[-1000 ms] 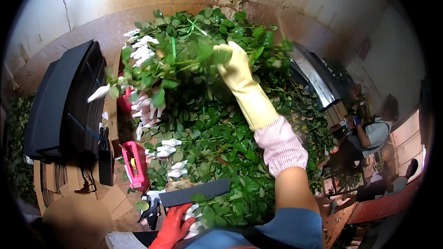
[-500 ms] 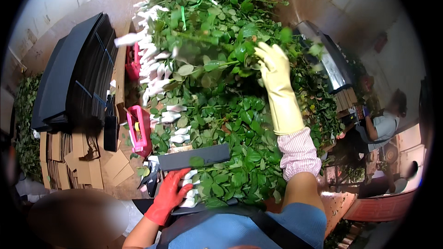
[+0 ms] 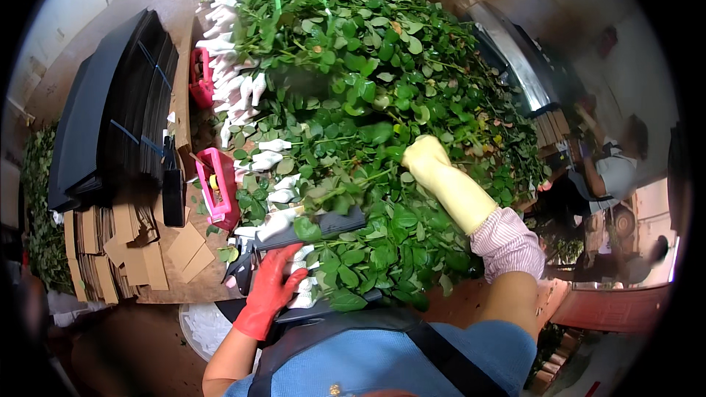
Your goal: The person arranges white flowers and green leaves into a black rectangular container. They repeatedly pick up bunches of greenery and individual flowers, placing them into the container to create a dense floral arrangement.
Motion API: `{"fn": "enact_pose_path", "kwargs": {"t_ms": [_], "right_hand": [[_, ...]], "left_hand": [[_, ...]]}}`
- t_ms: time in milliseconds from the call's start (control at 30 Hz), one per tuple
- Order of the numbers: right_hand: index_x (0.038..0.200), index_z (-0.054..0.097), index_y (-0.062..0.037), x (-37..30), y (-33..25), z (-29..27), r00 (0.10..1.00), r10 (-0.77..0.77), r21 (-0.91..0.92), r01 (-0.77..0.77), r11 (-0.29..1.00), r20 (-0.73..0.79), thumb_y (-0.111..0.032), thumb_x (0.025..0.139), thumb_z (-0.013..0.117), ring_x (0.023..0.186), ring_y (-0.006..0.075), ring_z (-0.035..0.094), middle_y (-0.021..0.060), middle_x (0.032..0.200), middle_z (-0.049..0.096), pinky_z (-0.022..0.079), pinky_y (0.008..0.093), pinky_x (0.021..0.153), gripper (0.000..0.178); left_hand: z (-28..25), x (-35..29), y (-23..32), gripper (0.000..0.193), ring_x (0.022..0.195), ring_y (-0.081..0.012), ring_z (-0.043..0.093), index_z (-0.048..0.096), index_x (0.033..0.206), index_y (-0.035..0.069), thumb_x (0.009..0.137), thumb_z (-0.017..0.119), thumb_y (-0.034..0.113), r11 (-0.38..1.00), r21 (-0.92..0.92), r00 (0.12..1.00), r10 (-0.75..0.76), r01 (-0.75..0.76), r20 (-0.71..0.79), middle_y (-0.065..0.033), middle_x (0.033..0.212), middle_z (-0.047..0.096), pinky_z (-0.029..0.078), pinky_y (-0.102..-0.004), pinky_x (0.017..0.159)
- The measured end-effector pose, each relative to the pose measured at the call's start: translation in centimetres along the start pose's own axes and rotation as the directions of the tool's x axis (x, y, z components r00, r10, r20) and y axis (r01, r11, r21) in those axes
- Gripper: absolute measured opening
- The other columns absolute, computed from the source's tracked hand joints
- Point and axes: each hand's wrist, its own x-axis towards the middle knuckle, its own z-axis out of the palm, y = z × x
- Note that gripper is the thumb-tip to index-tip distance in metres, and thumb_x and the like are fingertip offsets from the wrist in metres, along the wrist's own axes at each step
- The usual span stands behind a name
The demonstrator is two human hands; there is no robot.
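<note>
My left hand (image 3: 271, 290), in a red rubber glove, curls round several white-sleeved flower buds (image 3: 303, 292) at the near edge. Their leafy stems run rightward. My right hand (image 3: 430, 158), in a long yellow glove, is closed over the foliage at the middle right. A long-stemmed flower with a white-sleeved bud (image 3: 275, 225) slants from that hand down to the left; its grip point is hidden by the glove and leaves. The bud lies over a dark grey strip (image 3: 340, 220) just beyond my left hand. A big pile of leafy stems (image 3: 368, 51) fills the far side.
Left of the stems stand a pink tape dispenser (image 3: 218, 190) and another pink holder (image 3: 201, 77). Dark sheets (image 3: 103, 110) are stacked at far left, above brown cardboard pieces (image 3: 132, 250). A black box (image 3: 173, 197) stands near them. At right, another person (image 3: 614, 173) sits.
My right hand has come nearer and closed, bringing the long-stemmed flower from over the far pile down beside my left hand. My left hand stays on the buds.
</note>
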Motion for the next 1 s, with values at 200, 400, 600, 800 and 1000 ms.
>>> {"fn": "enact_pose_path", "kwargs": {"t_ms": [200,400,600,800,1000], "right_hand": [[0.102,0.081,-0.0167,0.5,0.6,-2.3,0.891,0.415,0.565,-0.251,0.786,-0.181,-0.025,0.099,0.059,0.096,0.0289,0.077,0.0090,0.106,0.080,0.061,0.0392,0.080,0.024],[0.134,0.069,-0.0202,-0.4,0.2,-3.4,0.997,-0.073,0.247,0.078,0.966,-0.028,-0.022,0.098,0.065,0.104,0.0275,0.077,0.0071,0.117,0.079,0.061,0.0480,0.090,0.037],[0.154,0.043,-0.0104,2.7,2.1,-9.9,0.648,0.342,0.410,-0.051,0.911,-0.680,-0.051,0.100,0.065,0.116,0.0302,0.069,0.0160,0.146,0.061,0.057,0.0393,0.100,0.072],[0.144,0.063,-0.0195,7.3,1.4,-11.2,0.860,0.351,0.839,0.147,0.524,-0.370,-0.016,0.102,0.062,0.120,0.0280,0.070,0.0131,0.134,0.071,0.054,0.0399,0.106,0.042],[0.122,0.070,-0.0114,0.8,2.1,-12.4,0.045,0.244,0.248,0.166,0.954,-0.969,-0.006,0.086,0.064,0.077,0.0223,0.069,0.0046,0.091,0.072,0.058,0.0345,0.076,0.037]], "left_hand": [[-0.1,0.0,0.0,0.057,0.120,-0.0381,0.062,0.060,0.142,0.007,0.091,0.080,0.020,1.000,-0.006,1.000,0.001,-0.001,-0.019,-0.0183,0.129,0.065,0.049,-0.0443,0.104],[-0.1,-0.1,-0.4,0.057,0.115,-0.0387,0.063,0.059,0.144,0.009,0.094,0.079,0.025,0.999,0.031,1.000,0.014,-0.014,-0.015,-0.0194,0.125,0.064,0.051,-0.0445,0.100],[-0.3,0.3,0.1,0.058,0.118,-0.0391,0.062,0.059,0.144,0.009,0.092,0.080,0.023,0.999,0.017,0.999,0.032,-0.032,-0.018,-0.0200,0.127,0.064,0.051,-0.0448,0.102],[0.0,-0.2,-0.1,0.060,0.121,-0.0404,0.061,0.059,0.144,0.009,0.090,0.082,0.021,0.999,0.040,1.000,0.001,0.000,-0.011,-0.0209,0.132,0.063,0.050,-0.0460,0.103],[0.2,-0.4,-1.0,0.059,0.126,-0.0406,0.060,0.061,0.142,0.009,0.088,0.083,0.017,1.000,0.015,1.000,-0.021,0.021,-0.013,-0.0205,0.137,0.062,0.049,-0.0460,0.106]]}}
